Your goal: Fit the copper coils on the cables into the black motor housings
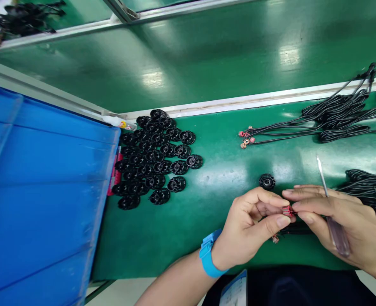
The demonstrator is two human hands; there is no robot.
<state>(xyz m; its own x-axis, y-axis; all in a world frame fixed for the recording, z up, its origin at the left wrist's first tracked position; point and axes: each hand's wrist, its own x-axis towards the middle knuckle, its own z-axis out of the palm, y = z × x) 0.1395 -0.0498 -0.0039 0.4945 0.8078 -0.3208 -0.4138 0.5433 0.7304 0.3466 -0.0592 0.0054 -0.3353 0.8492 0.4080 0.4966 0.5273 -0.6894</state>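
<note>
My left hand [254,225] pinches a small red coil part [289,211] between thumb and forefinger. It wears a blue wrist strap [208,255]. My right hand [337,221] meets it from the right, fingertips touching the same red part, with a thin screwdriver [329,208] tucked in its palm, the blade pointing up. A black cable [298,230] runs from the part under my right hand. One black round cap [267,181] lies on the green mat just above my left hand.
A heap of several black round caps [156,159] lies left of centre beside a blue bin [44,191]. Black cables with red coil ends [334,117] lie at the upper right, another cable bundle [372,191] at the right edge. A white rail [254,101] crosses behind.
</note>
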